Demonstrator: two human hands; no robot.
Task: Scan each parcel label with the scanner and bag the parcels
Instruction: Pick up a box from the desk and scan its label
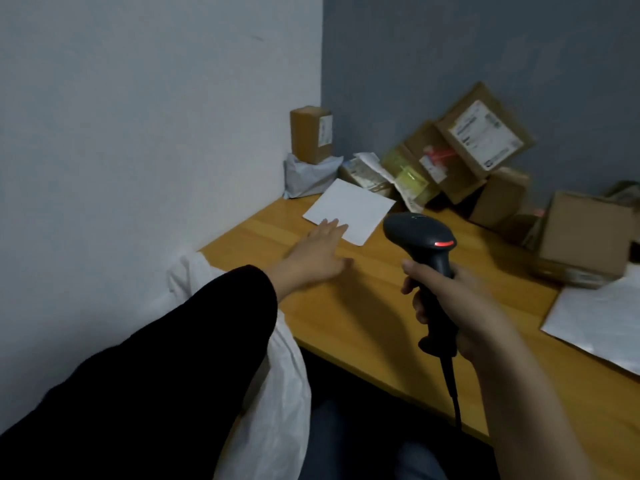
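left hand (313,252) flat, fingers together, fingertips at white envelope (349,211), its 12 o'clock | right hand (446,296) grips scanner (420,244), 3 o'clock | no label showing: likely flip, then aim squarely | bag (273,362) at 7 o'clock

Long black sleeve (156,358) on left: plain, loose fit, cuff ending at wrist just behind left hand (318,254), over left end of desk (363,317). Bare right forearm (519,382) from right hand (446,299) back past desk's near edge. Dark blue trousers (332,438) below desk's near edge, blurry.
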